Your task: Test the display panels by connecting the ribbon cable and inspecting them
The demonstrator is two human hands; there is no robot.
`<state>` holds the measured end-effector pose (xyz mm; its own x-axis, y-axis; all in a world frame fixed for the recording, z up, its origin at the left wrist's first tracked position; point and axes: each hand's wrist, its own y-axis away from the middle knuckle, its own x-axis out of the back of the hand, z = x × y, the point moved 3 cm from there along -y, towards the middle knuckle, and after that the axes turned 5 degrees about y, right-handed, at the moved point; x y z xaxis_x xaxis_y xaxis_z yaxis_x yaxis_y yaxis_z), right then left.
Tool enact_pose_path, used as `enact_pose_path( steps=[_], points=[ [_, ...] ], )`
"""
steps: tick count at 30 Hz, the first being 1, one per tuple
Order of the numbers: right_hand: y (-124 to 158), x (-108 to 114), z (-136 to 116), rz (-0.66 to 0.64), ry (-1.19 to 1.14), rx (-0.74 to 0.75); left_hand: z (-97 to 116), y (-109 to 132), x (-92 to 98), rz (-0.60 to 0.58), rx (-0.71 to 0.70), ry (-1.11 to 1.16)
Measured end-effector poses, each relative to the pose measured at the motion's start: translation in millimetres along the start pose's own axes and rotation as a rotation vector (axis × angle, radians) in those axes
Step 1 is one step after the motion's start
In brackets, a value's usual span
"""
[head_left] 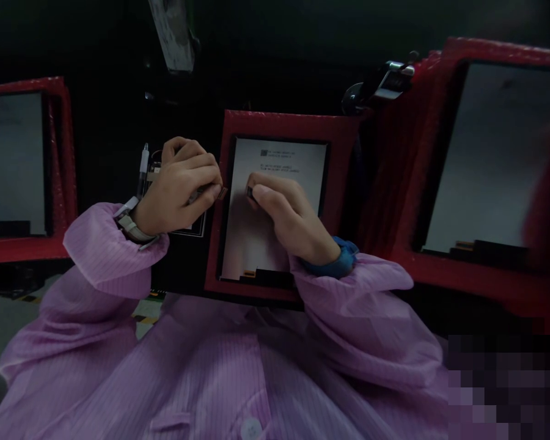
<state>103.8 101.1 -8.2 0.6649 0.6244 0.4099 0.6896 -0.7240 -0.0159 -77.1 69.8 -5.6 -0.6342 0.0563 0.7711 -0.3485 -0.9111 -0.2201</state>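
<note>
I read this as a fine fingertip step at the middle tray. The left hand [178,183] is closed in a pinch on a small brown flex tab [222,192], which sits right at the left rim of the red glossy rectangular tray [279,124] in front of me. The right hand [288,220] is closed too, thumb and forefinger nipping a tiny dark connector piece [250,191] over the pale flat display panel [302,156] that lies in that tray. The two pinched bits are near each other but apart, with the tray's rim between them.

In my judgement, any further move calls for steady fingertips and little force, since both parts look thin and easily bent.

Counting: three red trays, the middle one plus one at left [22,85] and one at right [486,52], each holding one pale panel, so three panels. There are two hands, both the wearer's own. One white pen-like tool [143,164] stands just beyond the left hand, and one shiny metal clip [394,76] sits above the right tray's corner.
</note>
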Motion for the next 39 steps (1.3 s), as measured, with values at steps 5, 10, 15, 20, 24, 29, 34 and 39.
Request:
enact_pose_path(
  steps=[5,10,15,20,24,29,34,39],
  points=[
    [1.0,-3.1,-6.0,0.005,0.124,0.090,-1.8,-0.1,-1.5,-0.008,0.009,0.035],
    [0.6,-6.6,1.5,0.001,0.321,0.082,0.3,-1.8,2.2,-0.020,0.014,0.032],
    [1.9,-10.8,7.1,-0.034,0.368,0.105,2.9,-3.0,2.0,-0.087,0.058,-0.005],
    [2.0,-11.9,7.6,-0.023,0.390,0.132,4.1,-3.0,0.1,-0.087,-0.033,-0.046],
    [1.8,-12.9,8.5,-0.035,0.411,0.139,3.5,-3.2,0.2,-0.083,-0.065,-0.047],
    [1.5,-13.5,9.5,-0.048,0.424,0.133,2.6,-3.4,-0.1,-0.105,0.031,-0.023],
    [1.0,-13.5,10.7,-0.052,0.409,0.142,5.2,-3.2,-0.8,-0.111,-0.008,-0.057],
    [0.2,-13.5,11.9,-0.057,0.415,0.144,7.5,-2.6,-1.5,-0.082,-0.051,-0.013]
  ],
)
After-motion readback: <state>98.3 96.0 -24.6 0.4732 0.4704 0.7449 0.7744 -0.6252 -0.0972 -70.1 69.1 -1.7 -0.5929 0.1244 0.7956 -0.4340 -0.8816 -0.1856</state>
